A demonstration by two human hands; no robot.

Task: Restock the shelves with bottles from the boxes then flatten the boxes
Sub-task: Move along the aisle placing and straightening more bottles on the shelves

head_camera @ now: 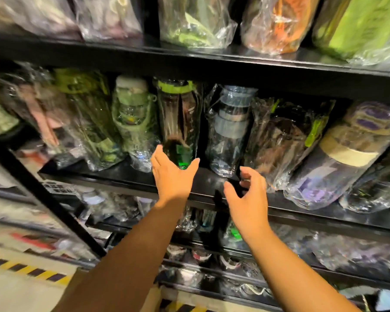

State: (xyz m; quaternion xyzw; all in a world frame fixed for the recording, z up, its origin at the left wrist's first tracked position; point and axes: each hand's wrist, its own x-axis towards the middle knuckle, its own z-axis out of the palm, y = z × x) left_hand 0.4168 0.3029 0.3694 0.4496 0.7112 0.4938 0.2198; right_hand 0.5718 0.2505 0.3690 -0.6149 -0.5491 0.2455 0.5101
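A dark bottle (180, 122) with a lime-green lid, wrapped in clear plastic, stands on the middle black shelf (131, 176) between a pale green bottle (133, 118) and a clear grey bottle (230, 129). My left hand (171, 179) reaches up to the dark bottle's base, with straight fingers on its left and the thumb on its right, touching the wrap. My right hand (250, 199) hovers in front of the shelf edge, below the clear grey bottle, fingers loosely curled and holding nothing. No box is in view.
Wrapped bottles fill the top shelf (257, 57), the middle shelf and the lower shelves (324, 235). A purple bottle (338, 158) leans at the right. A black upright post (43, 194) slants at the left. Yellow-black hazard tape (27, 270) marks the floor.
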